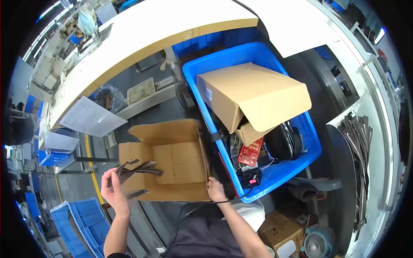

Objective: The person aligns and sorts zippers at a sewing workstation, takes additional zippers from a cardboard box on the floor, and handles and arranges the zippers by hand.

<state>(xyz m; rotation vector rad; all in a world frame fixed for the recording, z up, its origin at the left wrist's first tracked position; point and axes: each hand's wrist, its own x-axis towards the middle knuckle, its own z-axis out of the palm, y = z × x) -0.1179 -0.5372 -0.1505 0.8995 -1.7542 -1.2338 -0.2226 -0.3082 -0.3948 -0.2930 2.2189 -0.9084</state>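
Observation:
My left hand (114,191) is closed around a few dark, flat strips (135,171), whose loose ends hang over the near left side of an open cardboard box (174,165). Folded brown bottom panels show inside this box, and its flaps stand outward. At the box's near right corner, my right hand (216,190) grips the cardboard edge; the fingertips are partly hidden. A thin black cable (228,201) passes by the right wrist.
Right of the box stands a blue bin (316,142) holding another carton (254,86), a red packet (251,152) and a black pouch. More dark strips (359,159) lie on the right-hand table. A white worktop (172,21), blue crates (81,219) and a small fan (317,241) surround me.

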